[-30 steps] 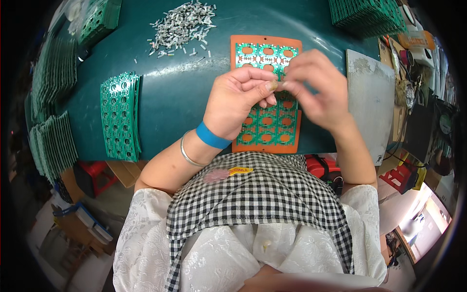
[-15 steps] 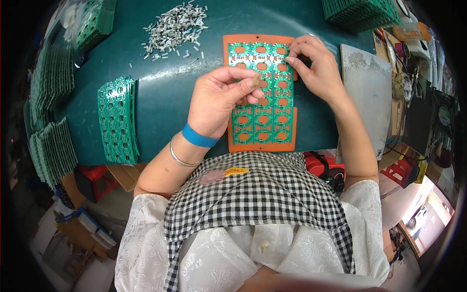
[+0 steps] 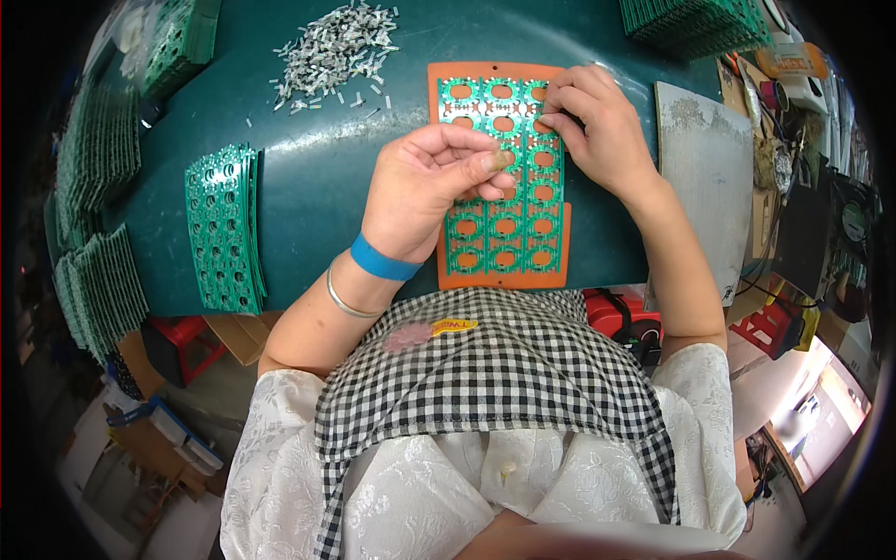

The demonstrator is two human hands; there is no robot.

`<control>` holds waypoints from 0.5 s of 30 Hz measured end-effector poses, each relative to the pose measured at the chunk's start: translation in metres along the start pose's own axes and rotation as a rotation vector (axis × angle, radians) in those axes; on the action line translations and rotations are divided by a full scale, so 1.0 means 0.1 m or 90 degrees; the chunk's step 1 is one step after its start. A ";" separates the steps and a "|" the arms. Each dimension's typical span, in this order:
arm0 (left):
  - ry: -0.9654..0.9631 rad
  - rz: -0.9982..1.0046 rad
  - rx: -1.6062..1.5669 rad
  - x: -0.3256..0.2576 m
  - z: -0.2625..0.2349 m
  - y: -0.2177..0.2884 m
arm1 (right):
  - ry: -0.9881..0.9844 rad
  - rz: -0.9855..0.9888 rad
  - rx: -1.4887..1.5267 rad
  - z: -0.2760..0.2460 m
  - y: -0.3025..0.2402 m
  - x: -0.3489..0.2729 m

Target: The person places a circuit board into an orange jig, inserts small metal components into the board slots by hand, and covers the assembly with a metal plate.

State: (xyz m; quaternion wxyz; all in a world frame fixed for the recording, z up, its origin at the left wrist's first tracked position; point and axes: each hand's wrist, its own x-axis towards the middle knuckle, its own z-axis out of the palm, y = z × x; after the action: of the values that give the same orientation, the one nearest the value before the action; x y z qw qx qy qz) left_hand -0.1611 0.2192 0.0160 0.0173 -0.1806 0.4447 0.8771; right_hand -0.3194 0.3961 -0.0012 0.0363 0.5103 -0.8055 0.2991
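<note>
A green circuit board panel [image 3: 505, 227] with rows of oval openings lies on an orange backing plate [image 3: 497, 280] in front of me. My left hand [image 3: 431, 183] hovers over the panel's left-middle part, thumb and index finger pinched together; anything between them is too small to make out. At the panel's upper right, my right hand [image 3: 597, 131] has its fingers curled and the thumb and fingertips close together at the board's surface. Whatever those fingertips hold is hidden. Small shiny metal pieces show along the panel's upper rows.
A heap of small silvery strips [image 3: 338, 54] lies at the far left of the green table [image 3: 345, 205]. A short stack of green boards [image 3: 224, 230] stands at left, with more stacks [image 3: 98, 159] beyond. A grey metal plate [image 3: 702, 187] is on the right.
My right hand has shifted slightly left, over the panel's right column. The left hand has moved a little to the right, still pinched.
</note>
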 end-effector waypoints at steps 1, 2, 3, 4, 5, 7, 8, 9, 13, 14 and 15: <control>0.009 -0.003 -0.003 0.00 0.01 0.01 | 0.001 0.007 0.004 -0.01 0.01 -0.01; 0.018 -0.004 -0.006 0.00 0.01 0.03 | 0.002 0.012 0.008 -0.01 0.00 0.01; 0.019 -0.002 -0.005 0.01 0.00 0.03 | 0.003 0.010 0.008 -0.03 -0.03 0.02; 0.010 -0.009 -0.023 0.02 -0.01 0.04 | 0.018 0.020 0.037 -0.08 -0.10 0.01; 0.002 -0.015 -0.042 0.02 -0.02 0.05 | 0.033 0.029 0.067 -0.13 -0.19 0.01; 0.016 -0.023 -0.048 0.00 -0.01 0.06 | 0.053 -0.025 0.111 -0.20 -0.42 0.06; 0.023 -0.033 -0.054 -0.01 0.01 0.06 | 0.075 -0.074 0.149 -0.24 -0.54 0.08; 0.025 -0.032 -0.053 -0.02 0.01 0.05 | 0.062 -0.120 0.149 -0.25 -0.62 0.10; 0.020 -0.060 -0.072 -0.06 0.07 0.00 | 0.109 -0.167 0.101 -0.17 -0.68 0.07; 0.026 -0.055 -0.078 -0.07 0.09 -0.01 | 0.110 -0.170 0.105 -0.17 -0.70 0.07; 0.018 -0.035 -0.079 -0.07 0.07 -0.03 | 0.109 -0.124 0.130 -0.18 -0.71 0.07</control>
State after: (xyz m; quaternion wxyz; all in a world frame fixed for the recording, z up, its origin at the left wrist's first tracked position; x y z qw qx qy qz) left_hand -0.1560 0.2280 0.0199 0.0239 -0.2060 0.3849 0.8994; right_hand -0.2676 0.3790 0.0474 0.0815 0.5598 -0.7116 0.4167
